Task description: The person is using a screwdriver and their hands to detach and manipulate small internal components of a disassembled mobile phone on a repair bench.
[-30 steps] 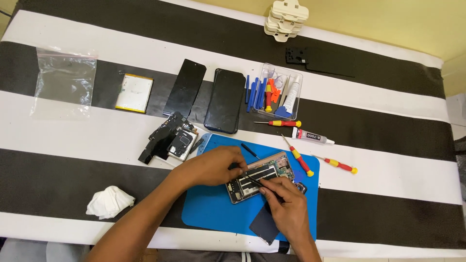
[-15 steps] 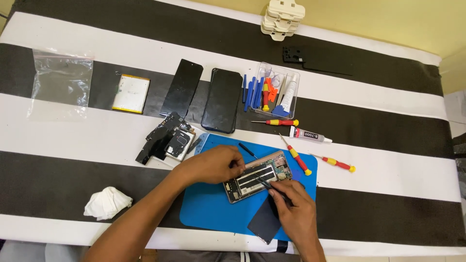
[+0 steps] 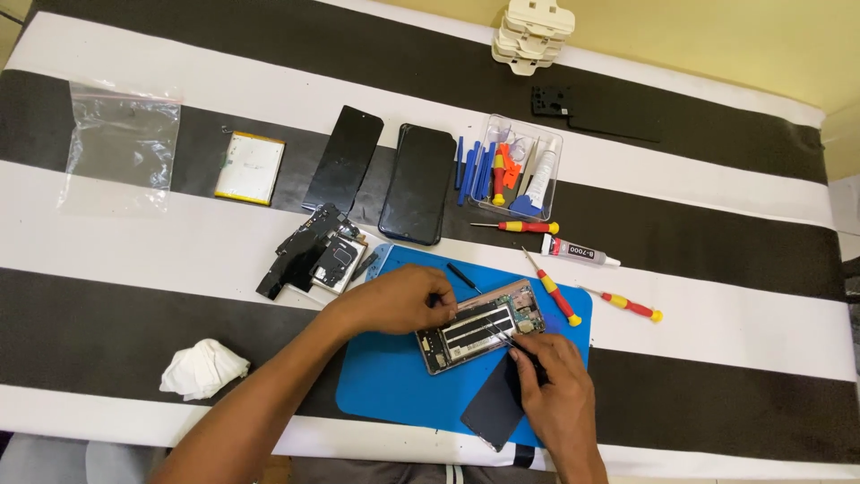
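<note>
Slippage looks likely: left hand [image 3: 394, 300] pins the opened phone frame [image 3: 479, 325] on the blue mat [image 3: 394, 385], while right hand [image 3: 555, 390] pinches thin tweezers [image 3: 502, 338] over its innards, risking scratched components.

- Our right hand [image 3: 557, 394] has slid back from over the opened phone [image 3: 482, 324] toward its lower right corner, and now sits mostly over the dark panel [image 3: 495, 408] on the blue mat [image 3: 394, 385]
- With that hand pulled away, we now see more of the phone's inside, where a second ago its fingers covered the right end
- The thin tool [image 3: 502, 339] in its grip now reaches in at a slant from the lower right
- Our left hand [image 3: 394, 300] has barely shifted on the phone's upper left edge
</note>
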